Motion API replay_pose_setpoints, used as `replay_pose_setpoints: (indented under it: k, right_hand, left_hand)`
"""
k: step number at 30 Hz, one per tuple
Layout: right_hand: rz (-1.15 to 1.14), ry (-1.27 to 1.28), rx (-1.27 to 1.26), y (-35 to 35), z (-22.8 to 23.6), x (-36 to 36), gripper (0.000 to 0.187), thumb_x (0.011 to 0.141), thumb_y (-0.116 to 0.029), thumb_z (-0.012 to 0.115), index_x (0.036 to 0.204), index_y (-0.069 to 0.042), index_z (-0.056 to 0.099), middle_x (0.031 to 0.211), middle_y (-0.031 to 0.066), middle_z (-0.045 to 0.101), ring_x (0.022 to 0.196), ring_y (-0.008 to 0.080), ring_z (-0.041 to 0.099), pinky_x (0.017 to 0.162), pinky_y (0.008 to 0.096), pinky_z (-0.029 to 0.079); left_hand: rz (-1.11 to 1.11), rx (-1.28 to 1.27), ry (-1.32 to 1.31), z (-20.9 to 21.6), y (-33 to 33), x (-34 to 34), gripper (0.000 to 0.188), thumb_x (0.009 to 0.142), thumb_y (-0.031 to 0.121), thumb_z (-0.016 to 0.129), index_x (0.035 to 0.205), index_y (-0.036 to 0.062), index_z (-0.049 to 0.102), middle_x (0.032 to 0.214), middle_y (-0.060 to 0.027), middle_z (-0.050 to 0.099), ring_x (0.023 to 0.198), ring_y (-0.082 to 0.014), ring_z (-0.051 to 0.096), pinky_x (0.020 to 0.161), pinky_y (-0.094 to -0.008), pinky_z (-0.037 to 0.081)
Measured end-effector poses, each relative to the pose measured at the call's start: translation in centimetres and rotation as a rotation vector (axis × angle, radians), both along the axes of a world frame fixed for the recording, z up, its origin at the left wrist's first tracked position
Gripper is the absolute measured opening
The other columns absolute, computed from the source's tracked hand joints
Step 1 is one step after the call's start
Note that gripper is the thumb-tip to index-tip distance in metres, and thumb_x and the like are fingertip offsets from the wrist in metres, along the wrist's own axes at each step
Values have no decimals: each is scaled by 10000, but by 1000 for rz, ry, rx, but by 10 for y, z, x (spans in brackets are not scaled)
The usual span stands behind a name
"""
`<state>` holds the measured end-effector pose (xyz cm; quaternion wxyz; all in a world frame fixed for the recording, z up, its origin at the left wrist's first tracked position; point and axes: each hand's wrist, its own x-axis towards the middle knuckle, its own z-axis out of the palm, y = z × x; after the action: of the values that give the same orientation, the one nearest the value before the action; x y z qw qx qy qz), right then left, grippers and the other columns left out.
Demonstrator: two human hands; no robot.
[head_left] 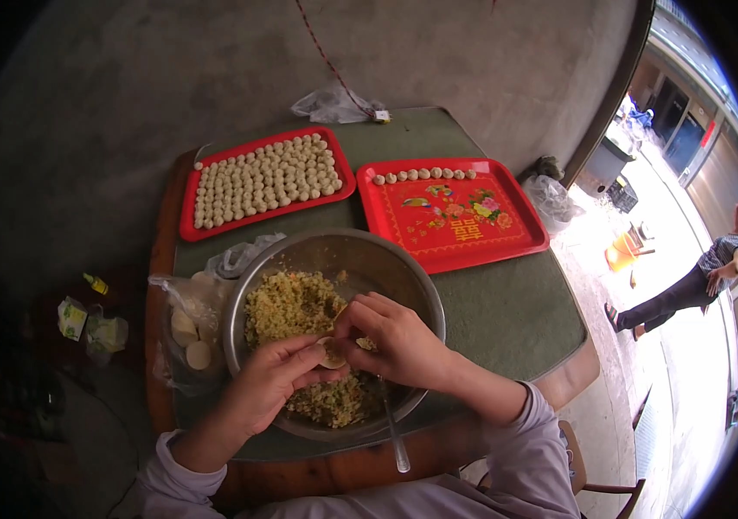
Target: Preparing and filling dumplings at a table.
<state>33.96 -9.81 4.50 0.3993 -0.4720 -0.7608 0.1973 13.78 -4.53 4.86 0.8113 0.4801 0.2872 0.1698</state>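
My left hand (pixel 274 378) holds a small round dough wrapper (pixel 332 353) over a large steel bowl (pixel 428 303). The fingers of my right hand (pixel 395 340) are pinched at the wrapper's edge. Beneath that hand, a metal spoon (pixel 393 428) slants out across the bowl's near rim; whether the hand grips it too, I cannot tell. Chopped yellowish-green filling (pixel 291 303) lies in the bowl, heaped toward its left side. Left of the bowl, a clear plastic bag (pixel 180 298) contains several pale round wrappers (pixel 198 355).
A red tray (pixel 186 227) at the back left bears rows of small dumplings (pixel 265 182). Another red, flower-patterned tray (pixel 481 253) has one row along its far edge. Both stand on a green-topped table (pixel 516 311). Beyond the doorway at right, a person (pixel 706 272) stands near an orange bucket (pixel 622 253).
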Motion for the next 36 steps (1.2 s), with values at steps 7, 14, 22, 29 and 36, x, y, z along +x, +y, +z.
replay_pose_setpoints:
  k: [7,14,22,29,36]
  right_hand:
    - [64,-111,109,2,-4,-2,161,776,-84,654,864,-60,520,836,93,520,835,298,545,712,391,482]
    - [100,-190,210,0,0,-1,158,794,-83,670,902,-69,555,859,78,525,817,275,542,695,367,483]
    - [17,-221,243,-2,0,-2,212,792,-134,695,938,-67,556,867,70,529,798,260,537,682,361,488]
    - [-2,-272,278,-3,0,-3,214,771,-124,699,919,-76,553,862,63,523,783,257,537,674,357,490]
    - [-15,-160,176,-3,4,-4,193,756,-121,681,839,-64,516,809,86,518,788,281,549,687,384,488]
  left_hand:
    - [52,66,51,-8,-1,-2,299,992,133,463,1207,-61,539,1093,-113,618,964,-192,641,855,-292,537]
    - [-45,304,115,-9,1,-3,291,1003,95,424,1217,-65,538,1076,-74,621,927,-135,633,824,-251,541]
    - [-69,438,167,-8,3,-5,289,1000,112,444,1205,-64,546,1009,-70,644,885,-141,649,782,-247,523]
    - [-86,414,194,-5,4,-2,255,995,129,460,1126,-52,582,1004,-46,626,879,-90,592,798,-235,474]
    - [-49,252,121,-4,0,1,250,986,136,476,1139,-31,581,1018,-56,625,926,-104,587,821,-260,473]
